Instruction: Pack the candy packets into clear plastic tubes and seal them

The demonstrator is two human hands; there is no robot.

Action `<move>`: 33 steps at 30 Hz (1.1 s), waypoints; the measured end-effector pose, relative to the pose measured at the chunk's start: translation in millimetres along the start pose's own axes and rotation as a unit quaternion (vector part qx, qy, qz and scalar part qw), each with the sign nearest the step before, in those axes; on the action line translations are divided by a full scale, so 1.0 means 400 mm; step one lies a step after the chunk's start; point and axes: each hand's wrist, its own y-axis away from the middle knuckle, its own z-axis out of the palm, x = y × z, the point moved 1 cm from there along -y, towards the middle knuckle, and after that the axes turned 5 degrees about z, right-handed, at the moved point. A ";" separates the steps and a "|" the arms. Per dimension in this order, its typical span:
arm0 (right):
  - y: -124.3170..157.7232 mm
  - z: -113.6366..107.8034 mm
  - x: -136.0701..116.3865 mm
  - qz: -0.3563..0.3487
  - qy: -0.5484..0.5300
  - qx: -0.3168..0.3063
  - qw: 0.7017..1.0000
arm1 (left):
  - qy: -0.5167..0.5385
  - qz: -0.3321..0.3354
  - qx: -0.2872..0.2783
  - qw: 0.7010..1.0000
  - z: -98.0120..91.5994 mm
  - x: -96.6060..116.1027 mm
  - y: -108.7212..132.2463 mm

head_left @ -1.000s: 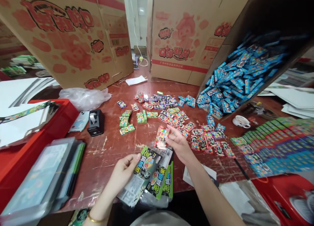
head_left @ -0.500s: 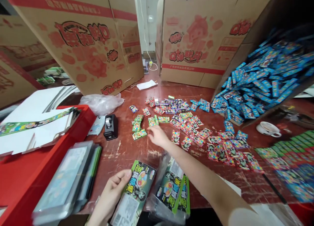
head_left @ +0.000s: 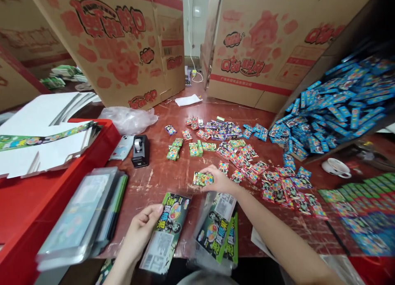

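My left hand [head_left: 145, 221] pinches the left edge of a dark printed candy pouch [head_left: 170, 219] with green trim, near the table's front edge. In my right hand [head_left: 217, 180] is a small green candy packet [head_left: 203, 178], held just above the table between thumb and fingers. Beneath my right forearm lie more dark pouches [head_left: 216, 231] with clear plastic around them. Green packets [head_left: 173, 150] sit in a small group farther back, with another green group [head_left: 195, 148] to their right. Red packets [head_left: 243, 159] are scattered beyond my right hand.
A black tape dispenser [head_left: 140, 151] and a red bin [head_left: 108, 132] with white card stand left, near stacked clear sleeves [head_left: 80, 215]. On the right, a carton spills blue packets [head_left: 333, 112] beside a white cup [head_left: 335, 167]. Tall cartons [head_left: 123, 50] line the back.
My right hand has come back toward me from the green packets, now carrying one. My left hand still holds the pouch in nearly the same place. The view has shifted slightly.
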 end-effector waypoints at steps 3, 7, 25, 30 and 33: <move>0.058 -0.016 0.017 0.027 -0.059 0.015 0.998 | -0.010 0.005 -0.003 1.000 0.040 0.023 -0.010; 0.128 -0.041 0.012 0.078 -0.241 0.104 0.962 | -0.028 0.028 -0.004 0.999 0.083 0.041 -0.010; 0.225 -0.205 -0.244 -0.156 0.115 -0.081 0.978 | -0.125 0.109 -0.052 0.985 0.197 0.093 0.024; 0.193 -0.244 -0.237 -0.116 0.069 -0.196 0.971 | -0.146 0.094 -0.125 0.977 0.215 0.085 0.029; 0.169 -0.237 -0.221 -0.052 -0.012 -0.159 0.986 | -0.143 0.095 -0.140 0.975 0.225 0.085 0.028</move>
